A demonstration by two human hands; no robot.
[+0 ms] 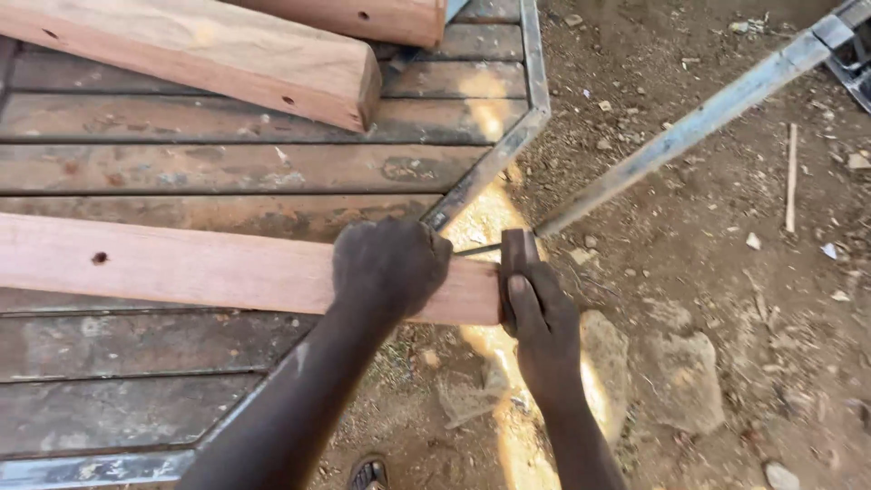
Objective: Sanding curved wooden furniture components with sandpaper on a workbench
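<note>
Reddish wooden plank (181, 268) lies across the slatted table (227, 168); left hand (390, 265) fists its end, right hand (535, 313) at three o'clock clasps a dark block (517, 249) against the unfinished end.

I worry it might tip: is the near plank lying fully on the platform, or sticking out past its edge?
Sticking out. The plank end overhangs the platform edge above dirt, pressed by the left hand.
</note>
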